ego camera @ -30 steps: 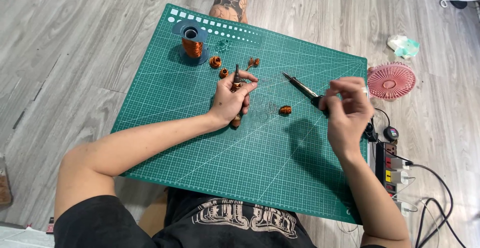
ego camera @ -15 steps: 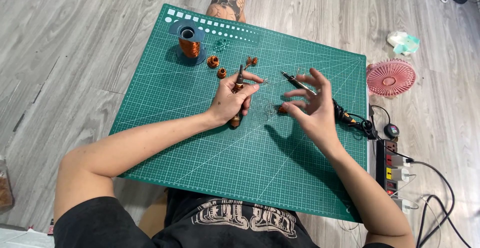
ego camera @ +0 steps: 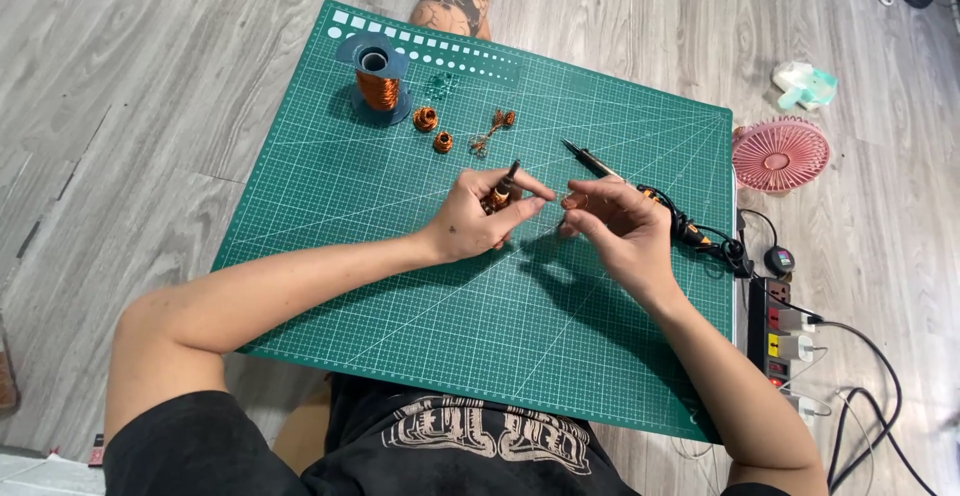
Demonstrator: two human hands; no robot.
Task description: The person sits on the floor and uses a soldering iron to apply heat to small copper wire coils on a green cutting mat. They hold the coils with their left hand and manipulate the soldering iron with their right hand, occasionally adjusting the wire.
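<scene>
On the cutting mat (ego camera: 330,256), your wire spool (ego camera: 376,81) stands at eleven o'clock, two wound coils (ego camera: 433,128) beside it; the soldering iron (ego camera: 640,194) lies at two o'clock.

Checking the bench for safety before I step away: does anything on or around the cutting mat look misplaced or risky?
The soldering iron lies bare on the green cutting mat, no stand visible, its cord tangled at the mat's edge by the power strip. Whether it is hot cannot be told. A loose wire scrap lies near two small copper coils.
</scene>
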